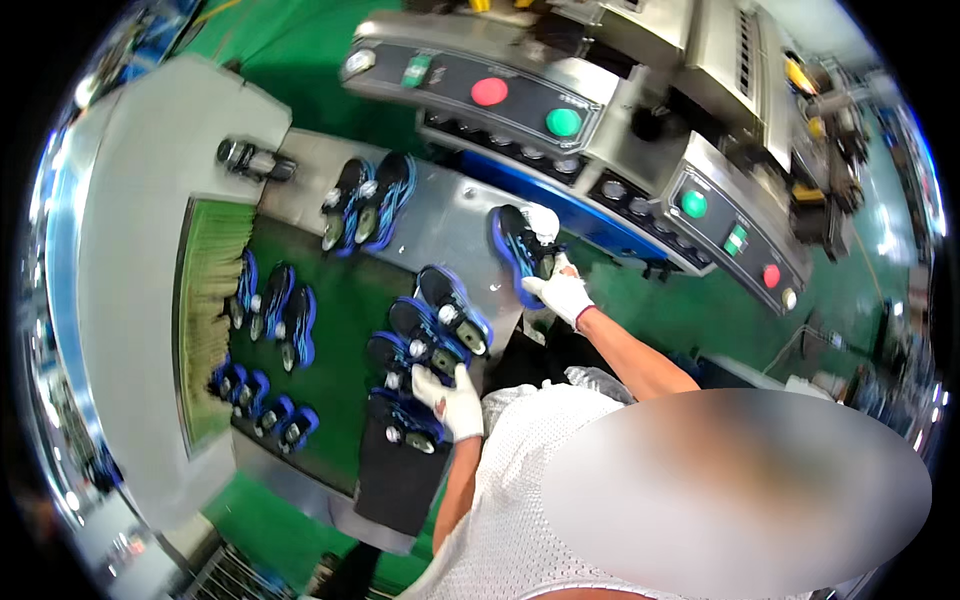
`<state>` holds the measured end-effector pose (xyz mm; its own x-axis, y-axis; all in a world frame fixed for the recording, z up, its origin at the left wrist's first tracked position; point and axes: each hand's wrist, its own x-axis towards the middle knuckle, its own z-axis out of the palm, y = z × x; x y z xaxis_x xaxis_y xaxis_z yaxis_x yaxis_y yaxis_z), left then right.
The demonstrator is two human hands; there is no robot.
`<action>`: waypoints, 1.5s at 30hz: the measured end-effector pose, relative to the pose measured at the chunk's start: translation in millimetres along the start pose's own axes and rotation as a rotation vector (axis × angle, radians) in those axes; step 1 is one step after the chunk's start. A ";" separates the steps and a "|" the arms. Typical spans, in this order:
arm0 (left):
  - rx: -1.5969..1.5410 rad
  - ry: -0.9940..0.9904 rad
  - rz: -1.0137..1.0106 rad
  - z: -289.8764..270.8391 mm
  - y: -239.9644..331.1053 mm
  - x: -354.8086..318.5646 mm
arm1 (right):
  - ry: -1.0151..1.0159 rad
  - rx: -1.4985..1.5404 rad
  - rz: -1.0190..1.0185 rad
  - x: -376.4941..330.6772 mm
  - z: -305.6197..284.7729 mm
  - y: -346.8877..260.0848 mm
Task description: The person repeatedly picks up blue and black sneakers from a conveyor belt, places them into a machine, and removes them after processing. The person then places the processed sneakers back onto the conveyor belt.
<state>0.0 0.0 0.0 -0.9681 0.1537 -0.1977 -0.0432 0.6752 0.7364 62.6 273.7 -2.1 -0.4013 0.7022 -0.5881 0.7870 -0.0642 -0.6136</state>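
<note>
My right hand [562, 292], in a white glove, is closed on the heel end of a black shoe [513, 250] with a blue sole, by the metal table edge. A round white thing [542, 223] shows against this shoe's far side. My left hand [450, 402], also gloved, has its thumb and fingers apart. It is beside a dark shoe [404, 420] at the near end of a row, and its fingertips overlap the shoes there; I cannot tell whether they touch. Farther along that row lie a black and blue shoe [455, 308] and another shoe [425, 333].
Two shoes [370, 203] lie on the metal table [455, 215]. Several more shoes [297, 328] are on the green belt [335, 300], before a machine opening with a bristle curtain [215, 310]. Machine panels with red and green buttons [563, 122] stand on the far side.
</note>
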 end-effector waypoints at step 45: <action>-0.269 -1.827 1.882 325.3 268.9 -803.5 | 1.702 0.412 1.527 -580.4 -279.0 527.0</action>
<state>846.5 292.8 146.4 0.8569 0.3339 0.3927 -0.0365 -0.7206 0.6924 841.0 30.2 162.9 0.9614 -0.2473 0.1207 -0.1624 -0.8640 -0.4766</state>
